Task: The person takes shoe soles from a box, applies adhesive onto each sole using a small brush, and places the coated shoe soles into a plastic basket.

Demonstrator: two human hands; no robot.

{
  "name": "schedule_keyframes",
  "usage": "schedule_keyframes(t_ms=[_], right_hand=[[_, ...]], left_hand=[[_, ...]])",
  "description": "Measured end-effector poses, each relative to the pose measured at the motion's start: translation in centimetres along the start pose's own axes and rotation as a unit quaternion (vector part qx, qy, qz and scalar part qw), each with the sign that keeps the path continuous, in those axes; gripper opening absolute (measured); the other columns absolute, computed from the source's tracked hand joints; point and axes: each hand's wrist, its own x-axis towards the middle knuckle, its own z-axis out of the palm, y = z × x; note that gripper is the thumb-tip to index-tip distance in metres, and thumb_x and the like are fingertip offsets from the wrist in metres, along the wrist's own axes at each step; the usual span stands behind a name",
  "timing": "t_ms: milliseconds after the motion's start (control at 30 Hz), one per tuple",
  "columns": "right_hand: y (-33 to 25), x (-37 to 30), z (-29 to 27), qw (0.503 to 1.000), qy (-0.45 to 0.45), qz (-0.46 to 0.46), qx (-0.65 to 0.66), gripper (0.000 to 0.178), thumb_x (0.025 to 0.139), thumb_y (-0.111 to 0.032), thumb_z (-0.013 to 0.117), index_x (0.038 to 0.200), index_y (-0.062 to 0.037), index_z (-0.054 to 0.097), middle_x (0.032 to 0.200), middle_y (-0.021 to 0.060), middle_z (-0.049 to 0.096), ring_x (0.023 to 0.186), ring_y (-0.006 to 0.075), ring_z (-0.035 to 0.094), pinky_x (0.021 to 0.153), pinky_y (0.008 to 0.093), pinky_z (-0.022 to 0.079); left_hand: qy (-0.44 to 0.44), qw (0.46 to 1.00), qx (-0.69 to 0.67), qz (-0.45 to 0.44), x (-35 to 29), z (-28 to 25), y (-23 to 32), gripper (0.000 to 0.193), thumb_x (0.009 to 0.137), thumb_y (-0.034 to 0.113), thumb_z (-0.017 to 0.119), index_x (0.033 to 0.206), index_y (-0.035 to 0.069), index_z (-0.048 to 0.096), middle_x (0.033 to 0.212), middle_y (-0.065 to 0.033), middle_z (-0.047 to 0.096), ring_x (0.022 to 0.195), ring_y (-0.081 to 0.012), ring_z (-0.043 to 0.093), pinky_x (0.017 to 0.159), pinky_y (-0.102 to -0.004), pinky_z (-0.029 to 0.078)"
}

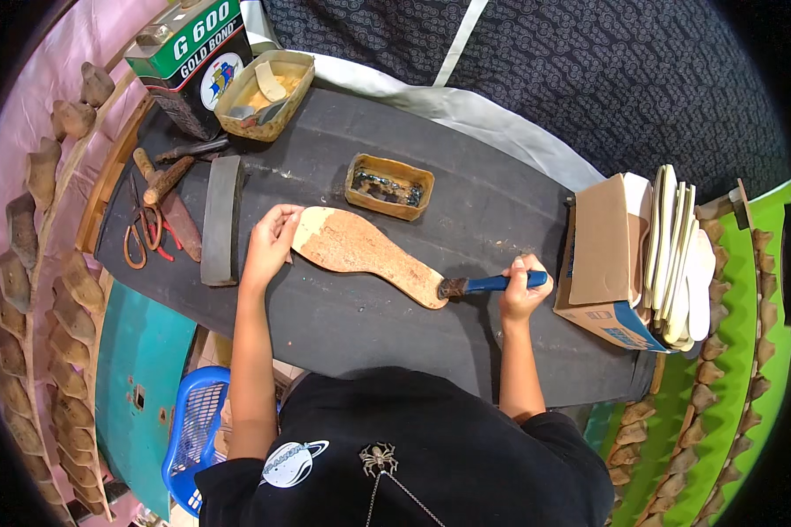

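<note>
A shoe-sole-shaped insole (360,250) lies at a slant over the dark table, its rough tan face up and a paler patch at its wide end. My left hand (275,239) pinches that wide end between thumb and fingers. Wrapped round the blue handle of a brush (488,284) is my right hand (524,294); the dark bristles touch the insole's narrow end. Just beyond the insole stands a small yellowish tray (387,209) with dark, glossy residue inside.
At far left stand a green-and-black metal can (204,83) and a plastic tub (248,130) holding scraps. A grey block (221,220), scissors (137,233) and wooden-handled tools (169,181) lie left. A cardboard box (598,237) with pale insoles (664,255) stands right. Shoe lasts (79,299) line both sides.
</note>
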Motion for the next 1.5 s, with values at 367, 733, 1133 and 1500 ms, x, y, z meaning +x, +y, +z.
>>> schedule_keyframes(t_ms=[367,733,1133,1500], right_hand=[[0.8,0.3,5.7,0.999,0.008,-0.008,0.044,0.025,0.077,-0.006,0.049,0.053,-0.0036,0.042,0.052,0.0009,0.045,0.046,0.0076,0.045,0.044,0.0208,0.035],[1.2,-0.3,-0.1,0.997,0.073,0.028,0.025,0.023,0.075,-0.005,0.046,0.053,-0.0026,0.042,0.046,0.0021,0.045,0.043,0.0084,0.045,0.042,0.0216,0.035],[-1.0,4.6,6.1,0.993,0.024,0.064,0.094,0.018,0.079,-0.018,0.061,0.073,-0.0017,0.057,0.060,-0.0006,0.053,0.052,0.0045,0.048,0.048,0.0171,0.038],[4.5,4.2,10.4,0.987,-0.144,0.073,-0.012,0.030,0.079,-0.030,0.059,0.087,-0.0014,0.058,0.070,0.0035,0.056,0.062,0.0086,0.050,0.057,0.0227,0.040]], left_hand=[[0.003,1.000,-0.003,0.010,0.0,0.2,-0.4,0.020,0.087,0.015,0.046,0.096,-0.002,0.053,0.075,0.0000,0.056,0.055,-0.0003,0.045,0.037,-0.0153,0.033],[-0.005,1.000,0.007,0.014,0.3,-0.1,-0.4,0.021,0.087,0.016,0.047,0.097,-0.001,0.053,0.077,-0.0012,0.058,0.055,-0.0013,0.046,0.035,-0.0162,0.034],[-0.001,0.999,-0.024,0.030,0.4,0.0,-1.0,0.020,0.086,0.015,0.047,0.099,0.001,0.051,0.074,-0.0006,0.055,0.053,-0.0013,0.044,0.035,-0.0159,0.034],[0.011,0.995,-0.072,0.068,-0.2,0.0,-1.0,0.020,0.084,0.016,0.050,0.099,0.002,0.050,0.071,0.0014,0.055,0.050,-0.0001,0.044,0.036,-0.0146,0.032]])
